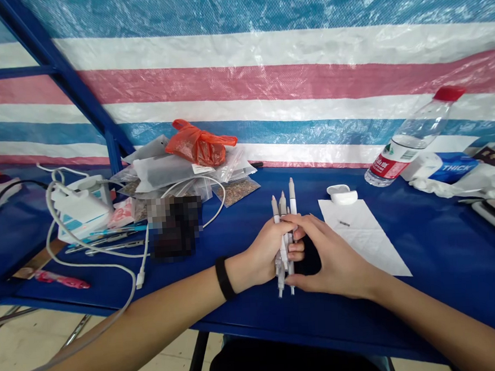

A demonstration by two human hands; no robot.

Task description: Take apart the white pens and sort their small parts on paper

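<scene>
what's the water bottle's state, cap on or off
On: the red cap sits on the neck of the clear plastic water bottle.

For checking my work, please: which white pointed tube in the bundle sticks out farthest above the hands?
The rightmost tube of the bundle in the left hand: its tip rises clearly higher than the tips of the tubes beside it.

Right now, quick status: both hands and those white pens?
Left hand closed around the white pens; right hand across them. Paper sheet beside right hand.
</scene>
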